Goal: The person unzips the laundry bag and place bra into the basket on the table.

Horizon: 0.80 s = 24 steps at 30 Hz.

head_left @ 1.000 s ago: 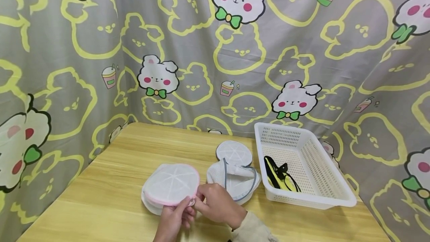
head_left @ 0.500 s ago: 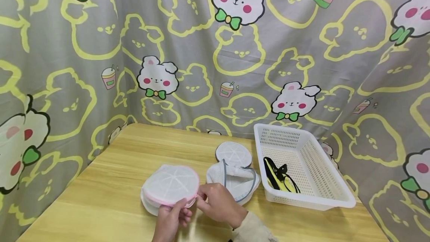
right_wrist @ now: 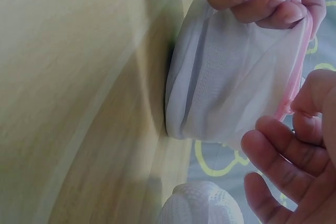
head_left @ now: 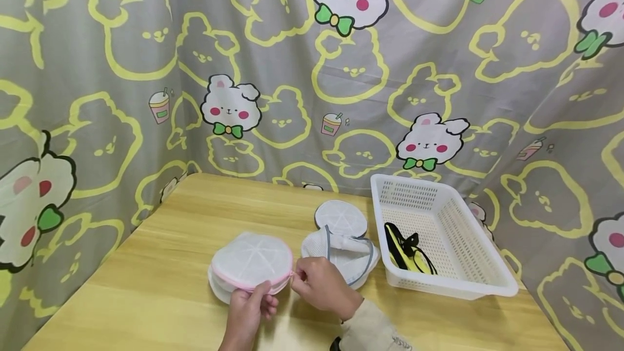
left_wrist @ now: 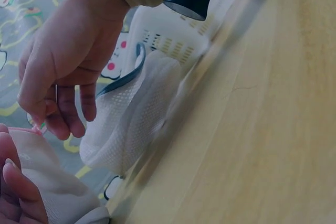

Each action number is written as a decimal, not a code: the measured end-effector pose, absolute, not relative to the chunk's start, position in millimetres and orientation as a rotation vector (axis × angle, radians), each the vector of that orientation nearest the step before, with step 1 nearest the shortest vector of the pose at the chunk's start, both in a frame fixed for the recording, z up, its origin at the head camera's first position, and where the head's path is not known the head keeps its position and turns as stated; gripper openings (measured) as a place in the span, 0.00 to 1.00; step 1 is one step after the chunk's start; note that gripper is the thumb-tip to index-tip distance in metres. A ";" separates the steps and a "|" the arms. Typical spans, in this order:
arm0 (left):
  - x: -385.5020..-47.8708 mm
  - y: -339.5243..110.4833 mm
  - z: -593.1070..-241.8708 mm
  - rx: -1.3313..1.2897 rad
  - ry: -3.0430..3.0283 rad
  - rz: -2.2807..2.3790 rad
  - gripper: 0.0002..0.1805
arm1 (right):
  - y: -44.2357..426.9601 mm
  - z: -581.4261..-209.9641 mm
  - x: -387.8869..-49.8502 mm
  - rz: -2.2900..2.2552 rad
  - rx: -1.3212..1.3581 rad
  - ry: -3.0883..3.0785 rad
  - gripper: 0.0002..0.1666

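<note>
A round white mesh laundry bag (head_left: 253,259) with a pink zipper edge stands on the wooden table (head_left: 161,264). My left hand (head_left: 247,307) grips its front rim, thumb on top near the pink edge. With thumb and index finger, my right hand (head_left: 324,286) pinches the zipper pull at the bag's right side; its other fingers hang loosely curled in the right wrist view. The pink zipper (right_wrist: 294,82) runs along the rim there. Just behind my right hand lies a second mesh laundry bag (head_left: 358,270) with grey-blue trim, unzipped, its round lid (head_left: 340,218) folded back.
A white perforated plastic basket (head_left: 458,286) stands at the right, close to the grey-trimmed bag. Inside it lies a black and yellow item with a cord (head_left: 407,251). A patterned curtain (head_left: 287,69) hangs around the table's far edges.
My right hand has moved a little away and up along the rim with the zipper pull. The left hand keeps its hold on the bag's front. The grey-trimmed bag stays put.
</note>
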<state>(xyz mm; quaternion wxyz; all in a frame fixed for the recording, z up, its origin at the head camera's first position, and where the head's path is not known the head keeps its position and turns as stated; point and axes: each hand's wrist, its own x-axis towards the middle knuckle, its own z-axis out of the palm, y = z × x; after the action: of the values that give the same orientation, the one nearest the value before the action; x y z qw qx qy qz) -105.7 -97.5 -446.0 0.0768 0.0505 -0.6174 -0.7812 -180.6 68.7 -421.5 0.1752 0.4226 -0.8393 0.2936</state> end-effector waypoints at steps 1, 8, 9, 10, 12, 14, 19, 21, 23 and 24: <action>-106.4 -97.5 -445.3 0.148 -1.848 -2.341 0.15 | 69.2 -420.9 -181.7 0.827 1.196 -2.376 0.15; -106.8 -98.7 -446.9 0.142 -1.834 -2.316 0.16 | 71.1 -421.2 -184.2 0.811 1.179 -2.390 0.14; -106.7 -98.9 -447.3 0.141 -1.830 -2.313 0.16 | 71.3 -421.7 -184.4 0.811 1.177 -2.389 0.14; -106.5 -98.9 -447.5 0.139 -1.824 -2.308 0.15 | 71.5 -422.1 -184.7 0.811 1.174 -2.388 0.14; -106.5 -99.0 -447.6 0.140 -1.815 -2.297 0.15 | 71.9 -423.2 -185.7 0.807 1.167 -2.385 0.14; -106.7 -99.2 -447.9 0.139 -1.806 -2.290 0.15 | 72.3 -424.4 -186.8 0.802 1.165 -2.376 0.14; -106.7 -99.2 -447.9 0.182 -1.764 -2.290 0.13 | 73.1 -425.8 -188.7 0.799 1.159 -2.351 0.14; -106.6 -99.0 -447.9 0.206 -1.735 -2.287 0.13 | 73.4 -425.9 -189.5 0.791 1.155 -2.344 0.15; -106.5 -98.8 -448.0 0.226 -1.699 -2.287 0.13 | 74.0 -425.9 -190.4 0.783 1.151 -2.342 0.15; -106.5 -98.7 -448.1 0.231 -1.684 -2.282 0.13 | 74.2 -425.6 -190.7 0.782 1.152 -2.341 0.15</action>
<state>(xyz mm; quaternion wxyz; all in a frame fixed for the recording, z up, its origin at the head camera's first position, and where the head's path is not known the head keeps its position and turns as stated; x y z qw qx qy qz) -106.5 -98.7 -448.1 0.1476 0.0803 -0.5853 -0.7932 -190.7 74.2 -425.6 0.2073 0.4136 -0.8408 0.2809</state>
